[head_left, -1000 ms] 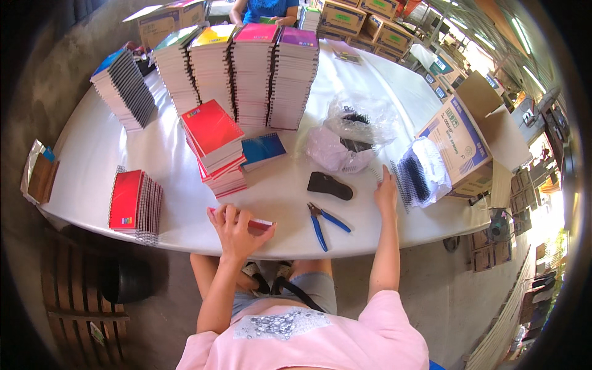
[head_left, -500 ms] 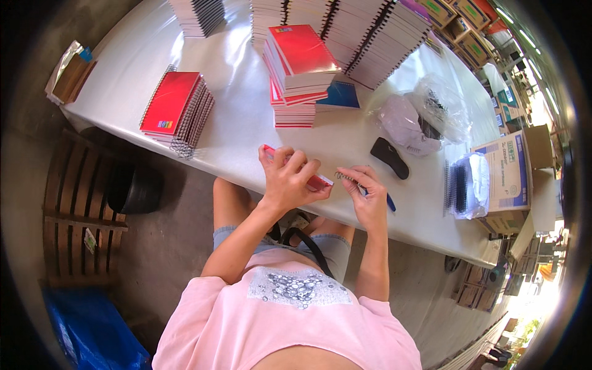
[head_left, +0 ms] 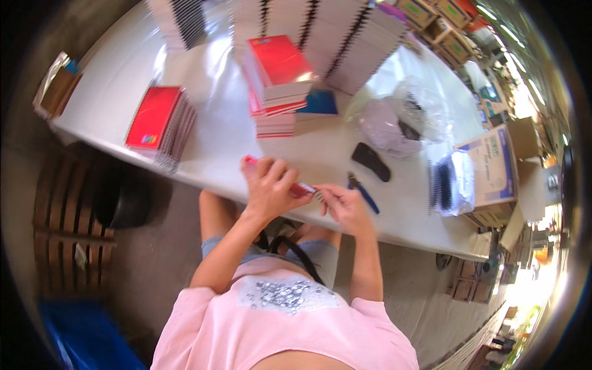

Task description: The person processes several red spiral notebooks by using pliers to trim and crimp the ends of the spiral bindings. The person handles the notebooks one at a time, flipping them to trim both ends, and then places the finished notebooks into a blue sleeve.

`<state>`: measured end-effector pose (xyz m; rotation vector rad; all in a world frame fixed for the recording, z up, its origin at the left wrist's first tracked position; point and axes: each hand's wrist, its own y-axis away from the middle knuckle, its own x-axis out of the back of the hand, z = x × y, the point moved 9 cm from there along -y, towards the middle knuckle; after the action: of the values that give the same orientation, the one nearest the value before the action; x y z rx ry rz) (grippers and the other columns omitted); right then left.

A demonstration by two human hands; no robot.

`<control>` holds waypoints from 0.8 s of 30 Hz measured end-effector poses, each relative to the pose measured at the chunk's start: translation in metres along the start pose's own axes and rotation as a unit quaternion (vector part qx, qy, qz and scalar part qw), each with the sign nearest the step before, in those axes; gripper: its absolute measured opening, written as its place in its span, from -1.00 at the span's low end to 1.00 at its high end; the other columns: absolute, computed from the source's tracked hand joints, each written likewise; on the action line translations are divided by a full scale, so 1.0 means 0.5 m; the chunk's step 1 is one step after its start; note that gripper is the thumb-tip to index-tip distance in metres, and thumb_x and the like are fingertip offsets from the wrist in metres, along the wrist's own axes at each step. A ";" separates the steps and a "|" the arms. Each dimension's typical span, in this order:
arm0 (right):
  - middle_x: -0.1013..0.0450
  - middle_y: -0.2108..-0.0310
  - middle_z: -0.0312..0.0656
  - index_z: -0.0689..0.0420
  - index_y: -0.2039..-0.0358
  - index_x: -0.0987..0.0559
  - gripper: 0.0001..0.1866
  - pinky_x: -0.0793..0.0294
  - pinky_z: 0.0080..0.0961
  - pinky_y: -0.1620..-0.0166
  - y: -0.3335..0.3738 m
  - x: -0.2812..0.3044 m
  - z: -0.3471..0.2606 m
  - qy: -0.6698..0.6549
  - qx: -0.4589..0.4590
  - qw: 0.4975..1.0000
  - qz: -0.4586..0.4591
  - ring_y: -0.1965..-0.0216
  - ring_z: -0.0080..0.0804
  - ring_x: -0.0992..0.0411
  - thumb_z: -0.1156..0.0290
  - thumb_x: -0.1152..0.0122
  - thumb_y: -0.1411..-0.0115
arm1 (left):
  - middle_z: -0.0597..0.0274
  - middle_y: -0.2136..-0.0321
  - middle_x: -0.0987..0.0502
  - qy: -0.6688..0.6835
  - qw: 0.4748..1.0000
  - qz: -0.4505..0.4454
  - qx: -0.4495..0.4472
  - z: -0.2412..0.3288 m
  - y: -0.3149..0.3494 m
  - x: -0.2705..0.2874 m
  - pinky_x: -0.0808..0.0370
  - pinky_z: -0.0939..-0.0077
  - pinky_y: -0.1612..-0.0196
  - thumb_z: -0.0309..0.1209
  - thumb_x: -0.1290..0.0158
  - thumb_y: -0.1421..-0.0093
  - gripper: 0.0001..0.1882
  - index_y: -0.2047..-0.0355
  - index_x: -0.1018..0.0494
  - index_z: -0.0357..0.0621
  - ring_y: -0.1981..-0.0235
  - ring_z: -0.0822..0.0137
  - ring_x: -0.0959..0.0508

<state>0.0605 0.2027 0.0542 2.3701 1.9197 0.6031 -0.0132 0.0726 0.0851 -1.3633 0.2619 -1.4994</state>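
My left hand (head_left: 270, 190) is closed around a small red-covered notebook (head_left: 302, 189), held over the table's near edge. Most of its cover is hidden by my fingers. At the notebook's right end my right hand (head_left: 346, 208) pinches a thin spiral binding coil (head_left: 319, 195), whose tip meets the page edge; whether it passes through the holes I cannot tell. To the right of this hand, blue-handled pliers (head_left: 364, 194) lie on the table. Beyond them rests a flat black elongated object (head_left: 371, 162).
Loose red notebooks (head_left: 280, 61) are piled ahead, beside a blue booklet (head_left: 319, 103). Spiral-bound red notebooks (head_left: 155, 117) stand at the left. Tall bound stacks (head_left: 290, 24) line the back. Plastic bags (head_left: 394, 123), black coils (head_left: 439, 185) and a cardboard box (head_left: 490, 163) are at the right.
My right hand has come in closer to the notebook, bringing the coil against its edge. The pliers, partly covered before, now show more fully. The whole view has shifted slightly.
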 end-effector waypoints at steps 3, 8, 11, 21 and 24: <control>-0.47 0.51 -0.09 0.15 0.09 -0.53 -0.71 -0.42 -0.39 0.30 0.004 -0.006 -0.066 0.087 0.148 0.982 0.083 0.49 -0.24 -0.43 0.50 -0.13 -0.15 | 0.41 0.42 -0.36 -0.019 1.000 -0.024 0.001 -0.010 -0.001 0.013 -0.12 -0.01 0.16 0.12 -0.25 0.32 -0.48 0.43 -0.45 0.09 0.27 0.27 -0.36; -0.48 0.34 0.02 0.14 0.00 -0.45 -0.63 -0.42 -0.35 0.25 0.019 -0.013 -0.097 0.203 0.240 0.947 0.069 0.34 -0.17 -0.47 0.38 -0.12 -0.17 | 0.38 0.41 -0.34 -0.017 0.998 -0.063 -0.012 -0.005 -0.004 0.001 -0.12 0.01 0.13 -0.03 -0.28 0.28 -0.57 0.44 -0.44 0.10 0.22 0.25 -0.34; -0.45 0.20 0.02 0.12 -0.01 -0.43 -0.61 -0.40 -0.36 0.18 -0.007 -0.028 -0.056 0.180 0.149 0.972 -0.034 0.16 -0.19 -0.43 0.31 -0.12 -0.17 | 0.38 0.41 -0.33 -0.004 0.998 -0.068 -0.019 -0.009 0.002 -0.001 -0.11 0.03 0.13 -0.01 -0.28 0.27 -0.57 0.43 -0.43 0.09 0.22 0.25 -0.34; -0.28 -0.04 -0.16 -0.02 0.05 -0.48 -0.63 -0.26 -0.21 -0.06 -0.083 0.253 0.065 0.527 0.014 0.807 0.265 0.00 -0.09 -0.31 0.41 -0.08 -0.07 | 0.34 0.37 -0.36 0.025 0.997 -0.068 -0.024 -0.015 -0.014 0.013 -0.12 0.09 0.13 0.08 -0.25 0.22 -0.52 0.44 -0.40 0.05 0.22 0.23 -0.33; -0.30 -0.01 -0.14 0.03 0.19 -0.54 -0.68 -0.29 -0.24 -0.02 -0.077 0.244 0.065 0.391 0.128 0.878 0.245 -0.01 -0.21 -0.29 0.51 -0.06 0.02 | 0.30 0.35 -0.35 0.040 0.995 -0.085 -0.023 -0.009 -0.012 0.015 -0.12 0.09 0.11 0.08 -0.25 0.23 -0.50 0.45 -0.39 0.02 0.20 0.20 -0.32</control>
<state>0.0546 0.3347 0.0475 3.1402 1.6242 1.6566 -0.0187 0.0676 0.0925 -1.3919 0.2372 -1.7008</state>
